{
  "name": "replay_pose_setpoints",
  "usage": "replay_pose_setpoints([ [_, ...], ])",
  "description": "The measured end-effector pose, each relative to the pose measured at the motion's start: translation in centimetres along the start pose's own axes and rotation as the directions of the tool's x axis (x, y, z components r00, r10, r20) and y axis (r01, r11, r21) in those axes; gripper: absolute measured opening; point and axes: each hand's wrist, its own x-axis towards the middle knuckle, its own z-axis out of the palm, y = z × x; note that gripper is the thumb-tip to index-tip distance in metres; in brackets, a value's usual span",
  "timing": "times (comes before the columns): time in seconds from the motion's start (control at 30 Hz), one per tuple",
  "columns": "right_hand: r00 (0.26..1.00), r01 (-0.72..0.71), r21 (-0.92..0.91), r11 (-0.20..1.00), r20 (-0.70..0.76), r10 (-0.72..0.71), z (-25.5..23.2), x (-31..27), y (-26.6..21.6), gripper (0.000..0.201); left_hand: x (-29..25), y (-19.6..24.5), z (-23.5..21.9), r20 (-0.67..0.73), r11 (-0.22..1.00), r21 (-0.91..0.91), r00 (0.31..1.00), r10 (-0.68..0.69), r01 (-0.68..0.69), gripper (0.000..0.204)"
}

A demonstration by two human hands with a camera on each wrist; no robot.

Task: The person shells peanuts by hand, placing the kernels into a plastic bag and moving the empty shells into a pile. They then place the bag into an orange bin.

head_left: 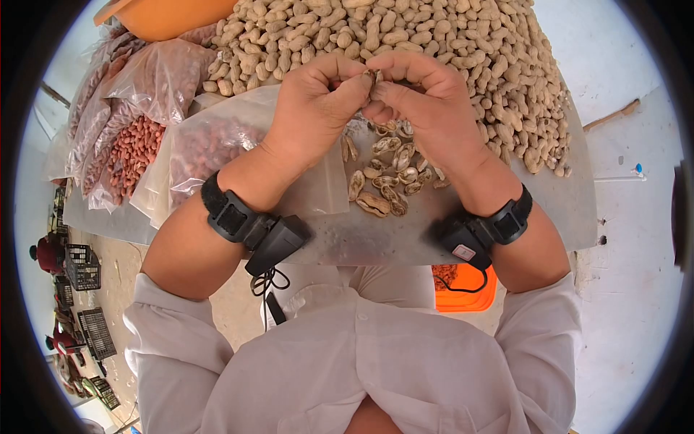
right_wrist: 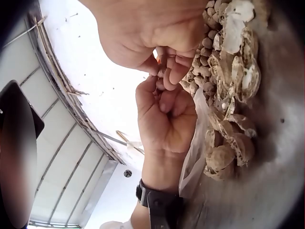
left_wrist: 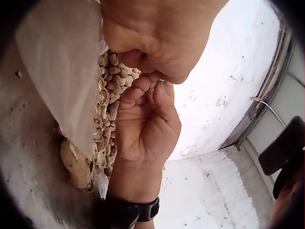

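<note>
Both hands meet over the table in the head view. The left hand [head_left: 318,101] and the right hand [head_left: 426,101] pinch a small brownish peanut pod [head_left: 374,79] between thumbs and forefingers. Below them lie opened peanut shells [head_left: 390,170] on the grey table. In the left wrist view the left hand [left_wrist: 157,33] touches the right hand [left_wrist: 145,124] at the fingertips, which hide the pod. The right wrist view shows the right hand [right_wrist: 152,33] above the left hand [right_wrist: 167,119], with a reddish kernel or bit of pod between the fingers, too small to tell.
A large heap of unshelled peanuts [head_left: 506,79] covers the table's far side. Plastic bags of red kernels [head_left: 135,148] lie at the left, near an orange basin [head_left: 163,16]. An orange container [head_left: 470,289] sits below the table's near edge [head_left: 376,257]. Black crates [head_left: 83,267] stand on the floor at left.
</note>
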Motion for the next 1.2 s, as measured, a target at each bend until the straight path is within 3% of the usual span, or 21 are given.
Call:
replay_pose_setpoints([
  [0.1, 0.999, -0.038, 0.048, 0.998, -0.035, 0.04, -0.2, 0.1, -0.2, 0.015, 0.1, -0.4, 0.1, -0.104, 0.986, 0.151, 0.991, 0.089, -0.073, 0.01],
  [0.23, 0.999, -0.043, 0.125, 0.991, -0.017, 0.046, -0.5, 0.2, 0.0, 0.02, 0.1, -0.2, 0.0, -0.117, 0.996, 0.084, 0.993, 0.005, 0.005, 0.011],
  [0.33, 0.998, 0.04, 0.118, 0.992, -0.059, -0.033, -0.2, 0.3, 0.0, 0.024, 0.2, 0.1, 0.1, -0.123, 0.998, -0.029, 0.991, -0.057, 0.054, 0.012],
  [0.57, 0.961, 0.203, -0.273, 0.94, -0.126, -0.244, -0.6, 0.5, 0.2, 0.023, 0.1, 0.5, 0.3, -0.064, 0.966, -0.22, 0.986, -0.156, 0.138, 0.015],
  [0.63, 0.943, 0.263, -0.375, 0.889, -0.096, -0.32, -0.4, 0.4, 0.1, 0.021, 0.1, 0.5, 0.1, -0.031, 0.929, -0.312, 0.975, -0.222, 0.202, 0.017],
  [0.73, 0.88, 0.362, -0.605, 0.709, -0.028, -0.473, 0.2, 0.1, -0.7, 0.019, 0.3, 0.3, -0.3, 0.036, 0.822, -0.464, 0.934, -0.355, 0.331, 0.021],
  [0.83, 0.812, 0.473, -0.749, 0.465, 0.165, -0.56, 0.1, 0.2, -1.2, 0.02, 0.4, 0.1, -0.5, 0.099, 0.733, -0.527, 0.887, -0.451, 0.431, 0.023],
  [0.93, 0.704, 0.594, -0.761, 0.261, 0.335, -0.626, -0.3, 0.7, -1.0, 0.022, 0.2, 0.1, -0.5, 0.137, 0.678, -0.559, 0.859, -0.493, 0.478, 0.023],
  [1.03, 0.634, 0.682, -0.698, 0.217, 0.416, -0.652, -0.3, 1.0, -1.1, 0.023, 0.3, -0.1, -0.7, 0.165, 0.654, -0.578, 0.855, -0.492, 0.489, 0.023],
  [1.2, 0.58, 0.728, -0.665, 0.166, 0.47, -0.665, -0.1, 1.0, -1.3, 0.024, 0.5, -0.2, -0.8, 0.205, 0.624, -0.59, 0.843, -0.498, 0.512, 0.023],
])
